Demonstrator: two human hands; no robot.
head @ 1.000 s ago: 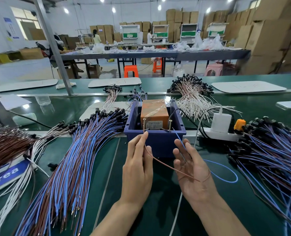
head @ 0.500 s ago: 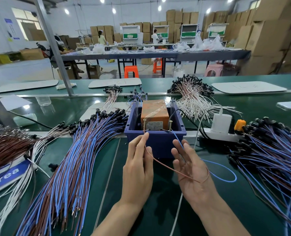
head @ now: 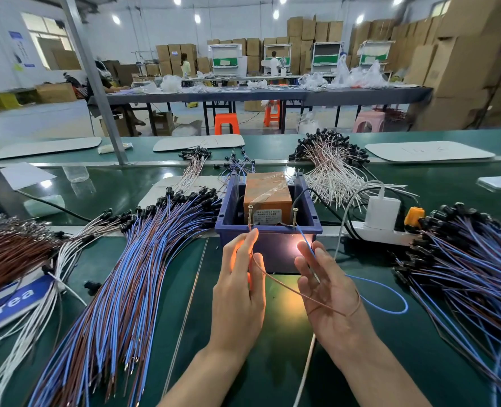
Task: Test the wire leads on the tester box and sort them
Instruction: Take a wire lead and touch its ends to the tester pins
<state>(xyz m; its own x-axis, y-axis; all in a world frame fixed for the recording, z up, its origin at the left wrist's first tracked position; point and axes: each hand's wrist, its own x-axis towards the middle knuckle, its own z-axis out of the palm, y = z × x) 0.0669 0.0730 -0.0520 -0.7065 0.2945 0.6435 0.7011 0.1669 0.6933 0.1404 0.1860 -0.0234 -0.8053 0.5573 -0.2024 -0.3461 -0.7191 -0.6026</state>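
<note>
My left hand (head: 239,284) pinches the brown lead (head: 283,284) at the tester box's (head: 265,189) left screw. My right hand (head: 328,289) pinches the blue lead (head: 305,239) at the right screw, fingers pointing far.

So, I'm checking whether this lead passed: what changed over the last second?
The right hand edged up toward the tester box, bringing the blue lead up to the right screw. The blue bin's front and both hands are now lit warm orange; the source is hidden. The left hand kept its grip on the brown lead at the left screw; the wire piles stayed put.
</note>
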